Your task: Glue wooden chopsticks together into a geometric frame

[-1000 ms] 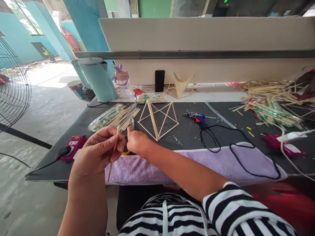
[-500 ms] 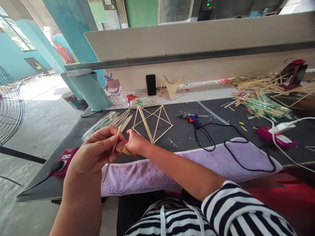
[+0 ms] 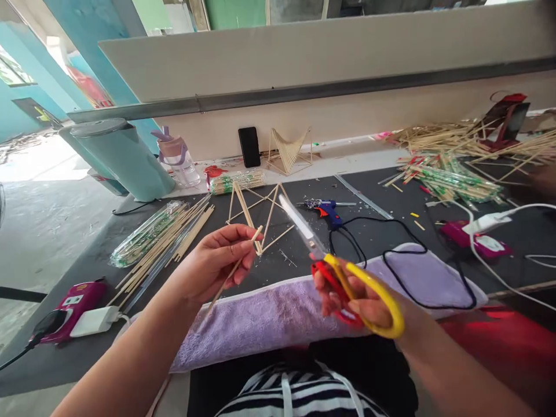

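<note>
My left hand [image 3: 228, 255] pinches a thin wooden stick [image 3: 231, 274], which slants up to the right over the purple towel [image 3: 260, 315]. To its right, my right hand [image 3: 347, 295] grips scissors [image 3: 319, 249] with one yellow and one red handle, the blades pointing up and to the left. The blades look closed and do not touch the stick. Behind both hands, a frame of sticks [image 3: 247, 209] stands on the dark mat, its lower front partly hidden by my left fingers.
A blue glue gun [image 3: 330, 213] and its black cord lie right of the frame. Bundled sticks [image 3: 150, 234] and a power strip [image 3: 76, 307] are at left. A phone [image 3: 249, 147], a bottle [image 3: 179, 159] and a finished stick model [image 3: 289, 150] stand behind.
My right hand has come back from beside the frame to the right, lifting the scissors into view. My left hand, still pinching the stick, appears further right, and the view has shifted.
</note>
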The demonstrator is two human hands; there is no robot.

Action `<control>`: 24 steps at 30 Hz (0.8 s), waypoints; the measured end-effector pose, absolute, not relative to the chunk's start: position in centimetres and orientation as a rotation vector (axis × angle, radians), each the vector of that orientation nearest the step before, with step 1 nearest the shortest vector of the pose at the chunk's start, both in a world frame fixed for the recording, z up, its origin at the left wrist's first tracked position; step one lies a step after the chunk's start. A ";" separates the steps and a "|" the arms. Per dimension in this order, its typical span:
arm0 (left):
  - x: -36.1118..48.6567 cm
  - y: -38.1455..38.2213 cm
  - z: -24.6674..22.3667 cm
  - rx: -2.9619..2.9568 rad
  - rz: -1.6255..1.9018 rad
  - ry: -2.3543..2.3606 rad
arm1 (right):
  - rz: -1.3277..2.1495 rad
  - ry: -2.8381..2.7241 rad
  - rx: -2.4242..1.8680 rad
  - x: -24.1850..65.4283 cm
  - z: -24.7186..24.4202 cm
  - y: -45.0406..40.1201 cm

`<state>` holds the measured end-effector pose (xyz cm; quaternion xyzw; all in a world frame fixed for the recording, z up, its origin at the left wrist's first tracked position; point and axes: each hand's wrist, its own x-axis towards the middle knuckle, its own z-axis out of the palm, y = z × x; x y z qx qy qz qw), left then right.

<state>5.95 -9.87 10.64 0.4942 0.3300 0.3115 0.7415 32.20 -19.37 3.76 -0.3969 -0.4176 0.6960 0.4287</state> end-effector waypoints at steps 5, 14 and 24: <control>8.5 -9.8 9.9 1.093 0.679 0.684 | 1.443 -1.185 -1.241 33.4 5.4 -18.8; 9.3 -10.4 10.3 1.090 0.700 0.588 | 1.131 -1.505 -1.377 32.7 5.2 -17.5; 9.1 -10.8 10.4 1.096 0.648 0.624 | 1.039 -1.814 -1.322 31.2 5.3 -17.9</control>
